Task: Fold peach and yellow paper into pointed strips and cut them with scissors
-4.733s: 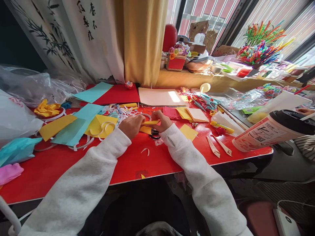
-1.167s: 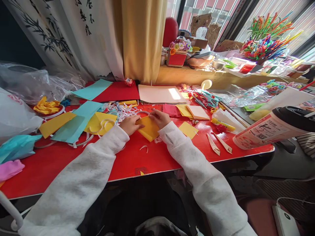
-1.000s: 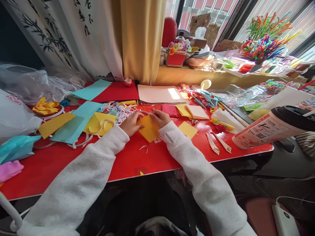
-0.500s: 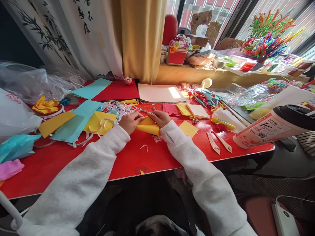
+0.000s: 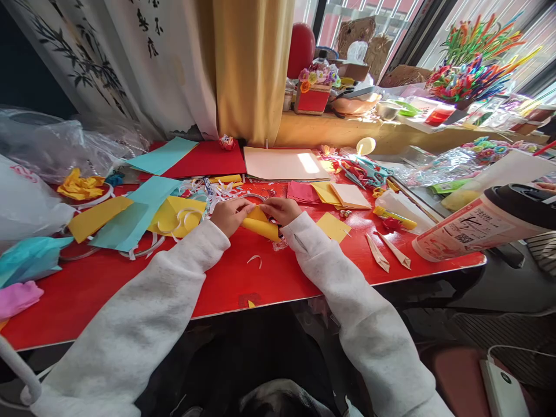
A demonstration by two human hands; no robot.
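Observation:
Both hands meet over the middle of the red table [image 5: 226, 289]. My left hand [image 5: 231, 216] is closed on the left part of a thin white strip [image 5: 254, 196], which arcs up between the hands. Fingers pinched together, my right hand [image 5: 281, 211] has the strip's other side. Beneath and between them lies a rolled yellow paper [image 5: 261, 227], its left end by my left fingertips. A yellow paper square [image 5: 333, 226] rests right of my right hand. Left of my left hand is a yellow sheet [image 5: 174, 215] with curled white strips on it.
Blue paper [image 5: 136, 214] and plastic bags [image 5: 26, 200] cover the left side. Pink sheets [image 5: 284, 163] lie at the back. Scissors [image 5: 354, 176], a glue stick [image 5: 395, 218], folded paper pieces [image 5: 393, 250] and a large cup [image 5: 482, 223] are on the right.
The yellow paper between the hands has shifted slightly and shows less of its flat part beside my right hand. Both hands have hardly moved.

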